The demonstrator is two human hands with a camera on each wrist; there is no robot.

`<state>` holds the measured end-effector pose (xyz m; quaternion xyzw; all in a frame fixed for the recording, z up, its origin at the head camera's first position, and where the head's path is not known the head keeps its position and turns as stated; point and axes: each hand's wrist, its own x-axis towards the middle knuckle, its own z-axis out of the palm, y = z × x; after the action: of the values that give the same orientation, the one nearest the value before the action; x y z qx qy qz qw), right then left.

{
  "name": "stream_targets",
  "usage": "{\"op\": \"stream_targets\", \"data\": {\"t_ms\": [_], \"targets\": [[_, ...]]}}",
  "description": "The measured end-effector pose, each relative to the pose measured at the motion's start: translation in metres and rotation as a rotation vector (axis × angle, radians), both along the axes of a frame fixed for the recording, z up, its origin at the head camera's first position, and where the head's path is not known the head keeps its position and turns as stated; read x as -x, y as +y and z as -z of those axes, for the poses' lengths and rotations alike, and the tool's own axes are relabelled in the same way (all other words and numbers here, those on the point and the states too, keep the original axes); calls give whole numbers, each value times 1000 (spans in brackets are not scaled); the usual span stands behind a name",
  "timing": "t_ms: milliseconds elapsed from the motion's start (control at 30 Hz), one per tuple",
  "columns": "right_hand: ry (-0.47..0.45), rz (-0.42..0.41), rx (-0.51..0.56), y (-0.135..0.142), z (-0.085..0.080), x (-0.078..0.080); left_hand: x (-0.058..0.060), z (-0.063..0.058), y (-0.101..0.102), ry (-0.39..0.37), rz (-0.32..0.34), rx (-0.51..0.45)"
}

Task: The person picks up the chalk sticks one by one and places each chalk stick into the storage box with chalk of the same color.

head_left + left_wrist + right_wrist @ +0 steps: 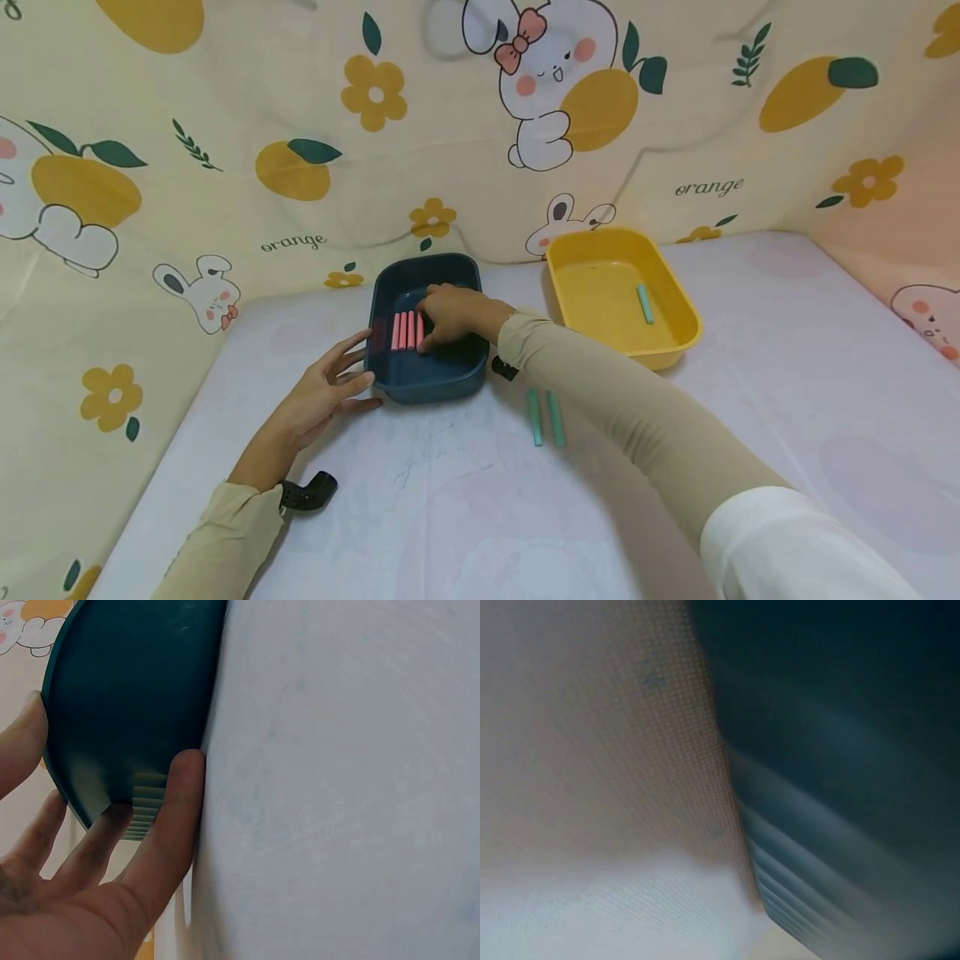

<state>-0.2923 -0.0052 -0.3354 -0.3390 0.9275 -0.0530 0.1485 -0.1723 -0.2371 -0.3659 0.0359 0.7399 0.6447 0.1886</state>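
In the head view, a dark blue bin (427, 390) holds several pink chalk sticks (402, 332) lying side by side. My right hand (453, 312) reaches into it from the right, its thumb and fingertips pinching the ends of the rightmost pink stick. My left hand (324, 392) is at the bin's left side with fingers spread and nearly straight. Seen from the left wrist, its fingertips touch the outside of the bin (135, 697). From the right wrist, only the bin's outer wall (840, 787) and the tabletop show; the hand is out of that view.
A yellow bin (600, 300) stands to the right, with one green chalk stick (645, 304) inside. Two more green sticks (545, 418) lie on the white table (465, 508) in front, near the right forearm. A printed cloth (450, 167) hangs behind the bins.
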Motion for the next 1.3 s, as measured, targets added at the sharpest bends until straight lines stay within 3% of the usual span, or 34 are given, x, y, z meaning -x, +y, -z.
{"op": "stream_targets", "data": {"t_ms": [1300], "targets": [[-39, -9, -42, -3, 4, 7, 0, 0, 0, 0, 7, -13]]}}
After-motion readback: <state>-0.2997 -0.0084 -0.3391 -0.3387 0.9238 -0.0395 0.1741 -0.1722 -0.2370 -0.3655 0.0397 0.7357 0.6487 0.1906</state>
